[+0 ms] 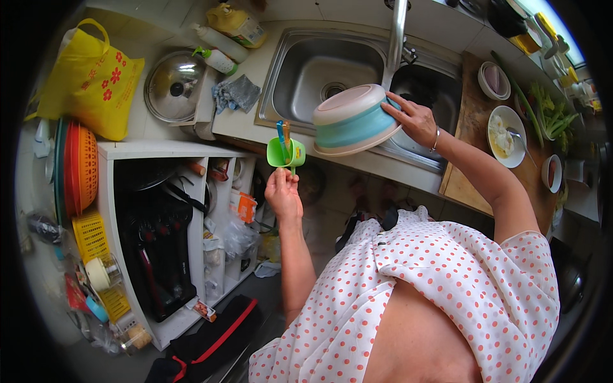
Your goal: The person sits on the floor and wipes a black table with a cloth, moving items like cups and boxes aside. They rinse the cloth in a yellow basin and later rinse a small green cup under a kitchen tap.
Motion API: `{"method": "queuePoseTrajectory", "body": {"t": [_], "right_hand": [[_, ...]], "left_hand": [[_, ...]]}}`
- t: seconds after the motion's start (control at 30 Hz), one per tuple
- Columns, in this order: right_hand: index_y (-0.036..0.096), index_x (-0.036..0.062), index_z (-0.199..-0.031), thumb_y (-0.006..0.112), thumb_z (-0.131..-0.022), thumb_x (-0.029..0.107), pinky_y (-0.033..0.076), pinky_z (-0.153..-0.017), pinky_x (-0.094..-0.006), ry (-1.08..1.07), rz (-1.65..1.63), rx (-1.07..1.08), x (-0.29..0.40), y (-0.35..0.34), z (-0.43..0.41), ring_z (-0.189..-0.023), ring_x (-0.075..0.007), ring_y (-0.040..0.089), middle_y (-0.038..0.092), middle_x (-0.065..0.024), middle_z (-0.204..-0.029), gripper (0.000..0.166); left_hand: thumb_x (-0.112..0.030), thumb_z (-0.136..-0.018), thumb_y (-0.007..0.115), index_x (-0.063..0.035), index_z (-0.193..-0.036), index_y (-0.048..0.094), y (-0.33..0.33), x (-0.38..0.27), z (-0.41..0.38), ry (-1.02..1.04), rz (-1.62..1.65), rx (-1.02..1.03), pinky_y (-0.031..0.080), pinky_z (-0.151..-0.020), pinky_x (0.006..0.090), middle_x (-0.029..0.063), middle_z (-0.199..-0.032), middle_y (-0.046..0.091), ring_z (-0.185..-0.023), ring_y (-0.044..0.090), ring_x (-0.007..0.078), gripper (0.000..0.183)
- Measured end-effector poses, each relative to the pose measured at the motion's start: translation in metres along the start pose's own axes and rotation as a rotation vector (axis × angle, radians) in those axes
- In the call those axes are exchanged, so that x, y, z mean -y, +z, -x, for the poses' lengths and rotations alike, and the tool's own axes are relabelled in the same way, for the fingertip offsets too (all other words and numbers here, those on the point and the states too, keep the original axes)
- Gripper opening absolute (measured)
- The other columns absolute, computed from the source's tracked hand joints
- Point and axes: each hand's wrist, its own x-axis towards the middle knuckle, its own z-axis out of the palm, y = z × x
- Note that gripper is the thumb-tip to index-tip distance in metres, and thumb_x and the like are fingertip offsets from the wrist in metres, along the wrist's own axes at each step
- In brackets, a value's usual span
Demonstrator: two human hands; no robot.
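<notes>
My left hand (284,195) grips the handle of a small green plastic cup (277,154), held out in front of the counter edge. Two toothbrush-like sticks (284,136), one blue and one orange, stand in it. With my right hand (413,117) I hold a collapsible basin (352,122), cream with a blue band, by its rim. It is tilted with its underside turned up, over the front of the stainless double sink (282,95). The basin's inside is hidden from me. Behind it rises the chrome faucet (397,38).
Right of the sink, a wooden cutting board (471,139) carries a white bowl with a spoon (503,155), smaller bowls and green vegetables (548,112). At left are a grey cloth (245,93), several bottles (234,28), a glass lid (173,88), a yellow bag (91,86) and a white shelf unit (158,152).
</notes>
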Motion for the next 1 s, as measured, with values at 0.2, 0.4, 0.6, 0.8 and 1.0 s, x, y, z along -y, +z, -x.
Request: {"method": "queuePoseTrajectory", "body": {"t": [0.2,0.4,0.6,0.8,1.0], "right_hand": [[0.053,0.0219,-0.122,0.066,-0.069,0.008,0.052,-0.057,-0.0275,0.017,-0.007,-0.004,0.0,0.0,0.002,-0.076,-0.0196,0.064,0.055,-0.0104,-0.122,0.057],[0.052,0.0226,-0.124,0.065,-0.07,0.009,0.052,-0.058,-0.0273,0.022,0.006,0.009,0.0,0.002,0.005,-0.077,-0.0192,0.063,0.054,-0.01,-0.123,0.057],[0.053,0.0224,-0.123,0.065,-0.07,0.01,0.052,-0.059,-0.0277,0.029,-0.008,0.033,0.002,0.002,0.007,-0.078,-0.0192,0.063,0.052,-0.0106,-0.125,0.056],[0.053,0.0222,-0.123,0.066,-0.07,0.011,0.052,-0.06,-0.028,0.024,-0.019,0.036,0.001,0.0,0.007,-0.079,-0.0194,0.063,0.052,-0.0107,-0.125,0.056],[0.053,0.0224,-0.123,0.066,-0.069,0.011,0.052,-0.059,-0.0272,0.012,-0.018,0.0,0.001,0.002,0.008,-0.077,-0.0191,0.063,0.053,-0.0106,-0.124,0.056]], "left_hand": [[-0.016,-0.094,0.049,-0.0037,-0.079,0.054,0.008,-0.001,0.007,0.0,-0.043,-0.034,0.044,-0.066,0.0251,0.0004,-0.07,0.048,-0.06,0.039,0.0073,0.02],[-0.017,-0.094,0.049,-0.0036,-0.08,0.054,0.011,-0.002,0.012,0.002,-0.038,-0.031,0.044,-0.066,0.0253,0.0006,-0.07,0.048,-0.061,0.04,0.0074,0.02],[-0.017,-0.092,0.053,-0.0039,-0.086,0.055,-0.002,0.003,0.011,0.008,-0.014,0.017,0.044,-0.067,0.0245,0.0015,-0.077,0.053,-0.069,0.049,0.0105,0.014],[-0.016,-0.091,0.053,-0.0039,-0.087,0.055,0.001,0.002,0.017,0.01,-0.009,0.013,0.045,-0.067,0.0247,0.0013,-0.077,0.053,-0.069,0.05,0.0102,0.013],[-0.015,-0.091,0.053,-0.0042,-0.086,0.055,0.001,0.003,0.021,0.021,-0.01,0.008,0.045,-0.067,0.0249,0.0011,-0.077,0.054,-0.069,0.05,0.0099,0.012]]}}
